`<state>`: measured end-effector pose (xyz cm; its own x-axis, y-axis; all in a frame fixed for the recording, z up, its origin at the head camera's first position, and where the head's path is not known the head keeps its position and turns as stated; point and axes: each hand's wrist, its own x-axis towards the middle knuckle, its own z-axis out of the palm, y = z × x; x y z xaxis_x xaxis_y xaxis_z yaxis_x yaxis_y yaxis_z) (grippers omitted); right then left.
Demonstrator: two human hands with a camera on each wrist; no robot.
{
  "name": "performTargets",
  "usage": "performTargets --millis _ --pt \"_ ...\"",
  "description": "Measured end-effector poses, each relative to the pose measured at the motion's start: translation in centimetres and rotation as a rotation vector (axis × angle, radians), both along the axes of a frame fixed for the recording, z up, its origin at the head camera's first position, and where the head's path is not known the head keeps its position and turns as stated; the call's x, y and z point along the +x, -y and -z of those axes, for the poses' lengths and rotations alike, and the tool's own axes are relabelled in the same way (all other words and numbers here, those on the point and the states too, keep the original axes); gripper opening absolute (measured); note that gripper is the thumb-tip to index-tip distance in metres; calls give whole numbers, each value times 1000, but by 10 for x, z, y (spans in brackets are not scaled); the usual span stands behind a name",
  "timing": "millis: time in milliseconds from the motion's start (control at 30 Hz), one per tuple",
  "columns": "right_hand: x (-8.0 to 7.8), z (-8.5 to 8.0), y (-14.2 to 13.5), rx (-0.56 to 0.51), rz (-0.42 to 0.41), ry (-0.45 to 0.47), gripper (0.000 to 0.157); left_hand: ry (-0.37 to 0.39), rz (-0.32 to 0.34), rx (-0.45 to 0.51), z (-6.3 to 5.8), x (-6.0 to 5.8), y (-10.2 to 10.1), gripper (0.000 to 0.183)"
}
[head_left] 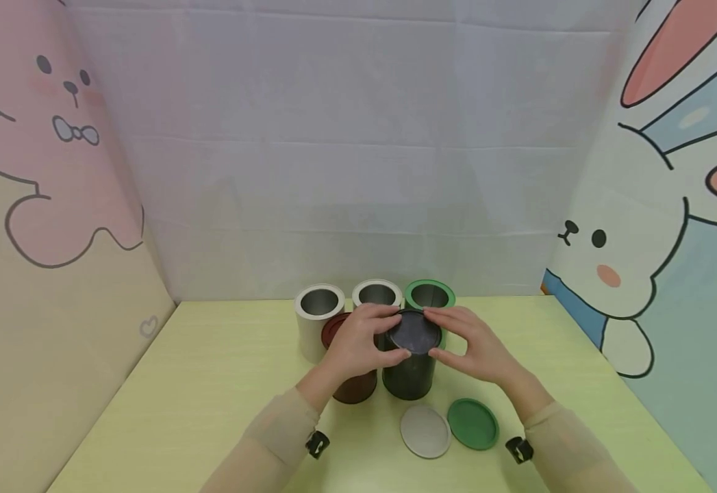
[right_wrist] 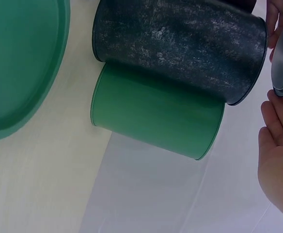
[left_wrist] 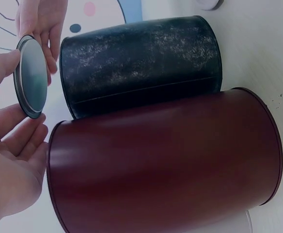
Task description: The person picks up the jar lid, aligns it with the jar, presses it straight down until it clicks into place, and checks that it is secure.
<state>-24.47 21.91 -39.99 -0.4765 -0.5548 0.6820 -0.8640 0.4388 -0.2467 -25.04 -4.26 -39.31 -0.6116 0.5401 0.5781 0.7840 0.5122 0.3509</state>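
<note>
Between my two hands is a round black lid, its silvery underside showing in the wrist views. My left hand holds its left edge with thumb and fingers, and my right hand holds the right edge the same way. Just below the lid stands an upright black can with a mottled surface; a gap between lid and can shows in the left wrist view. A dark red can with a red lid stands close beside it, partly hidden by my left hand in the head view.
Behind stand two white cans and a green can, all with open tops. A white lid and a green lid lie on the yellow table in front. A white cloth wall rises behind.
</note>
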Motion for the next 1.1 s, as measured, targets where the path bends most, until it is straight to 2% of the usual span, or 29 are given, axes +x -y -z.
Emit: performTargets --millis 200,633,1100 --pt "-4 2 -1 16 38 38 57 66 -34 -79 -2 -6 -2 60" --pt "-14 14 -5 43 79 85 60 57 -68 -204 -3 -13 -7 60" --pt "-16 12 -5 121 92 50 46 90 -79 -279 -1 -21 -9 56"
